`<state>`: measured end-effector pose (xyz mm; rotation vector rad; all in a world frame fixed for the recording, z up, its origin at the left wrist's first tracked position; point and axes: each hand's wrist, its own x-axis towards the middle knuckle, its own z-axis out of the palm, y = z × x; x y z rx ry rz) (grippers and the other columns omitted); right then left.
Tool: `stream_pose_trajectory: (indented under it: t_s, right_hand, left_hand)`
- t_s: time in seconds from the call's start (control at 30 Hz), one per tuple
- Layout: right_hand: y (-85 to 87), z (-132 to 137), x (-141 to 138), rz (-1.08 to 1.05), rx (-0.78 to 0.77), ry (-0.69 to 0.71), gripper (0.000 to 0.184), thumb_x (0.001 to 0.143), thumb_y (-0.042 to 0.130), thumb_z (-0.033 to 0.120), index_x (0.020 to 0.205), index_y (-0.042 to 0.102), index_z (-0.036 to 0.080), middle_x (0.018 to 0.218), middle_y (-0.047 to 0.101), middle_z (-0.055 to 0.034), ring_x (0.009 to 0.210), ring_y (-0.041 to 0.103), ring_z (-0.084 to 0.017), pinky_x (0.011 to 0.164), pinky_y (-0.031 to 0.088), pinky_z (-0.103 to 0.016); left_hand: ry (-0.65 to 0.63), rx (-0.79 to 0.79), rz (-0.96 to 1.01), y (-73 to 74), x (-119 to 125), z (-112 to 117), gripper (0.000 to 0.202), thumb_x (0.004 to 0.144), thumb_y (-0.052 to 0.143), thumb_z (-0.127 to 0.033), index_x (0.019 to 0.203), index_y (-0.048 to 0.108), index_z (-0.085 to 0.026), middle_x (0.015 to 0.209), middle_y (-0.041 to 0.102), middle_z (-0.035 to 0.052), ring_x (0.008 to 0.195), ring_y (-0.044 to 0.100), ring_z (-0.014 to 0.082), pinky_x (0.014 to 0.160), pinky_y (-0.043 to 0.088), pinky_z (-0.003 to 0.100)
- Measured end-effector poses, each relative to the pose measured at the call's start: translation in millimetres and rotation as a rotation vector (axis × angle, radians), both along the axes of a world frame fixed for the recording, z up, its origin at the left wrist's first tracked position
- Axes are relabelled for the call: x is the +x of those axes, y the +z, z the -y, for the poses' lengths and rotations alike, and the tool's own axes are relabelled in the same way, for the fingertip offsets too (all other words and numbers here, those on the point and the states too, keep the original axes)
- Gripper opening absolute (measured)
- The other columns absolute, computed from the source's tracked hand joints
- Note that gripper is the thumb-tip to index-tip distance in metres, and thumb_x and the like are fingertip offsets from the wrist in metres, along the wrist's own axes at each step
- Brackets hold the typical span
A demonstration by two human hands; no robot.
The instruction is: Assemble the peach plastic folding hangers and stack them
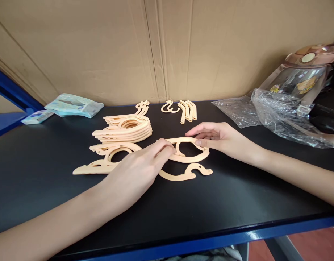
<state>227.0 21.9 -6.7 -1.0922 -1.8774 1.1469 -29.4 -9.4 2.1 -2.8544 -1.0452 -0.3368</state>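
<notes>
A cream plastic folding hanger piece with a curved outline lies just at or above the black table, between my two hands. My left hand is closed on its left part, fingertips pinched together. At its right end, my right hand grips it between thumb and fingers, the index finger stretched out. In front of it lie a curved arm and a hook of the same plastic. A larger hanger body sits left, partly hidden by my left hand. Behind that rises a stack of hanger bodies.
Small hooks and several curved arms lie at the back, with more curved pieces beside the stack. Blue tissue packs stand back left. On the right are crumpled clear plastic and a water bottle. Cardboard walls the back.
</notes>
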Motion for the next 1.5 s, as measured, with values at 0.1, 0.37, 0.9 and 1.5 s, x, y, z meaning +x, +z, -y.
stream_pose_trajectory:
  t_s: [0.1,0.37,0.9,1.5]
  right_hand:
    - [3.1,3,-1,-0.064,-0.122,-0.030,0.032,0.079,0.073,0.033,0.107,0.066,0.018,0.102,0.074,-0.0050,0.096,0.070,-0.020,0.087,0.053,-0.036]
    - [10.5,10,-4,-0.130,-0.321,-0.023,0.037,0.080,0.073,0.028,0.114,0.062,0.021,0.098,0.073,-0.0046,0.079,0.069,-0.015,0.057,0.047,-0.023]
    - [14.1,23,-9,-0.324,-0.530,0.191,0.066,0.080,0.073,0.015,0.135,0.039,0.029,0.116,0.065,-0.0062,0.099,0.071,-0.022,0.065,0.063,-0.026]
    - [21.6,22,-4,-0.318,-0.415,0.230,0.059,0.093,0.045,0.064,0.065,0.069,0.017,0.065,0.072,-0.0057,0.057,0.068,-0.016,0.058,0.056,-0.028]
  left_hand:
    - [0.002,0.084,-0.042,-0.8,1,-1,0.032,0.097,0.033,-0.005,0.117,0.055,-0.017,0.109,0.062,0.0061,0.080,0.064,0.0175,0.062,0.049,0.026]
    - [0.069,0.393,-0.047,5.7,5,-1,0.013,0.097,0.045,-0.015,0.100,0.057,-0.014,0.090,0.064,0.0072,0.081,0.063,0.0265,0.069,0.048,0.038]
    - [0.136,-0.602,0.582,6.6,14,7,0.019,0.099,0.049,-0.035,0.117,0.053,-0.029,0.101,0.066,-0.0028,0.088,0.064,0.0124,0.071,0.053,0.023]
    - [0.210,-0.700,0.830,19.3,10,-2,0.010,0.094,0.052,-0.028,0.098,0.057,-0.021,0.075,0.055,-0.0028,0.064,0.056,0.0086,0.058,0.051,0.018]
